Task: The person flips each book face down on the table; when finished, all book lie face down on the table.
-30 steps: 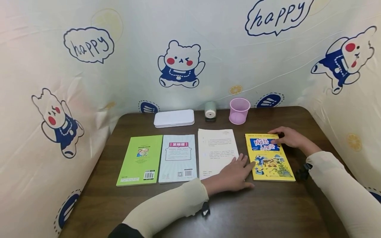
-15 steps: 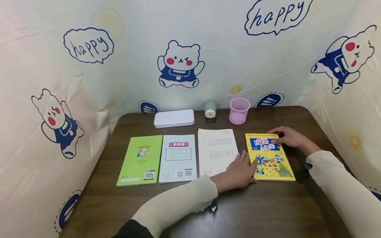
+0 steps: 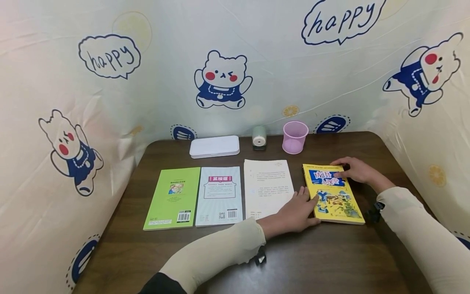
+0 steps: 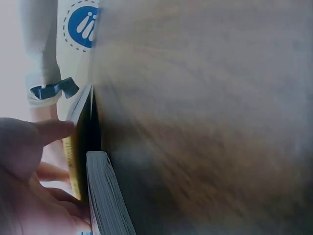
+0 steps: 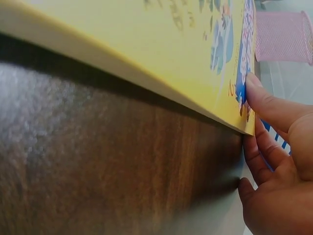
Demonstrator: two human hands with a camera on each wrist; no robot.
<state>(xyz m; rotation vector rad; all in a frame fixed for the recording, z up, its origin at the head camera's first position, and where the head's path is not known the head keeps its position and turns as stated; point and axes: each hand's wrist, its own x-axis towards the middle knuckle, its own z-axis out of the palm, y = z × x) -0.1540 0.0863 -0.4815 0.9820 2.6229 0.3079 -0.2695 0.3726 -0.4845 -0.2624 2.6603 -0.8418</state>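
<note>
A yellow book (image 3: pixel 335 194) with a blue title block lies at the table's right. My right hand (image 3: pixel 355 170) pinches its top right corner, thumb on the cover (image 5: pixel 234 73) and the other fingers at the far edge. My left hand (image 3: pixel 299 210) holds the book's lower left side between thumb and index finger, its other fingers reaching over a thick white book (image 3: pixel 267 183). In the left wrist view a dark gap shows under the yellow book (image 4: pixel 73 166), its left side slightly raised beside the white book's page block (image 4: pixel 108 200).
To the left lie a light blue book (image 3: pixel 219 196) and a green book (image 3: pixel 173 198). Along the back stand a white flat case (image 3: pixel 214 146), a small green-white pencil sharpener-like device (image 3: pixel 259 137) and a pink mesh cup (image 3: pixel 295 138). A printed cloth (image 3: pixel 271 73) hangs behind the table.
My left hand has moved slightly right onto the yellow book's lower left side, and that side has risen a little. My right hand has stayed at the top right corner.
</note>
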